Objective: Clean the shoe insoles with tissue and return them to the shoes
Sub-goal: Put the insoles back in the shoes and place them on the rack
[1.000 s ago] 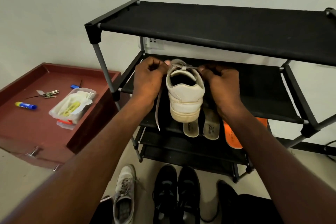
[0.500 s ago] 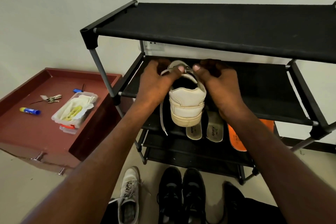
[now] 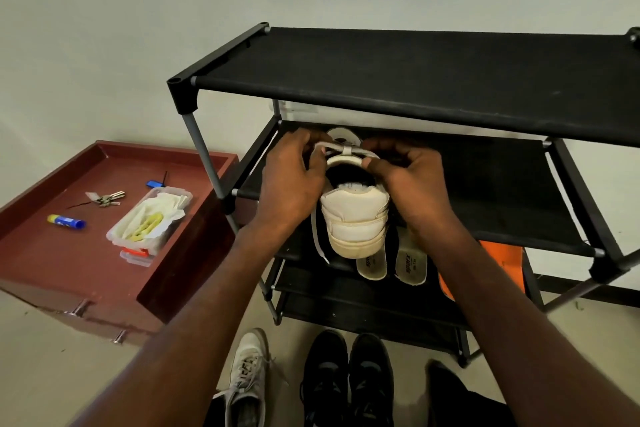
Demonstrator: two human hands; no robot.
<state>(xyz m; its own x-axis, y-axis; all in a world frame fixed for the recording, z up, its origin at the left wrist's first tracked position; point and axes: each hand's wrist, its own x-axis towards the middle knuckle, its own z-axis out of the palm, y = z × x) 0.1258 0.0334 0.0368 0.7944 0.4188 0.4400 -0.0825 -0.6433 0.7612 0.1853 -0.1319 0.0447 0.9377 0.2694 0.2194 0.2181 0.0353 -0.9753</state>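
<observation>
A white sneaker (image 3: 353,218) is held heel toward me in front of the black shoe rack's (image 3: 415,80) middle shelf. My left hand (image 3: 291,180) and my right hand (image 3: 408,177) each pinch the white lace (image 3: 346,149) at the top of its opening. A loose lace end hangs down on the left. Below the shoe, two pale insoles (image 3: 410,262) lie on a lower shelf, with an orange insole (image 3: 498,256) to their right, partly behind my right arm.
A red-brown wooden tray (image 3: 41,260) on the left holds a clear plastic box of tissue (image 3: 149,218), keys (image 3: 105,198) and a blue glue stick (image 3: 65,221). On the floor stand a white sneaker (image 3: 247,378) and a pair of black shoes (image 3: 346,378).
My hands have moved closer together over the shoe's opening and now pull the lace across it. The shoe itself has stayed in place.
</observation>
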